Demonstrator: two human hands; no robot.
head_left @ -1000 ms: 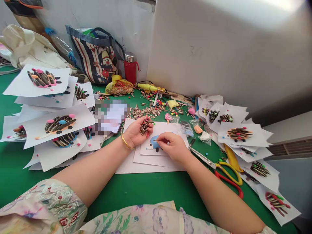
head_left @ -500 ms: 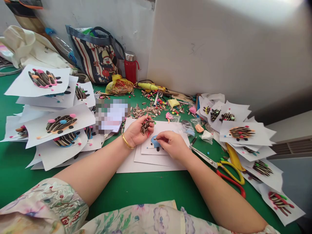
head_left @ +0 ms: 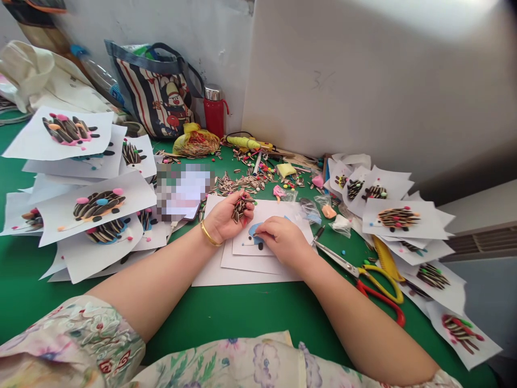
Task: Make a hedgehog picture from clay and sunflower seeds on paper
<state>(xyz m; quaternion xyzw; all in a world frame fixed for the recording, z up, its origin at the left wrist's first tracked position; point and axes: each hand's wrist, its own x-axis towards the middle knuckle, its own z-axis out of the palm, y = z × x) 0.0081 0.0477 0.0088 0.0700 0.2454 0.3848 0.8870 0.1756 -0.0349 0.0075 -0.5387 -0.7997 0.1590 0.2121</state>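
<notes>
My left hand (head_left: pixel 226 218) lies palm up over the paper, cupping a bunch of striped sunflower seeds (head_left: pixel 239 210) dotted with coloured clay bits. A gold bangle (head_left: pixel 210 234) circles that wrist. My right hand (head_left: pixel 283 242) rests on a white sheet (head_left: pixel 283 213), its fingertips pressed at the edge of a blue clay shape (head_left: pixel 253 231). The fingers are curled, and whatever lies under them is hidden. Several more white sheets (head_left: pixel 210 277) lie beneath this one.
Paper sheets with seed-and-clay hedgehog figures (head_left: pixel 97 207) are heaped on both sides of the green tabletop (head_left: pixel 226 307). Loose seeds (head_left: pixel 238 184) lie ahead, near a yellow glue gun (head_left: pixel 246 142). Scissors (head_left: pixel 363 277) lie to the right. A striped bag (head_left: pixel 155 91) and red flask (head_left: pixel 214 110) stand behind.
My right hand has lowered onto the blue clay, and the seed pinched in its fingers earlier no longer shows. My left hand has hardly moved.
</notes>
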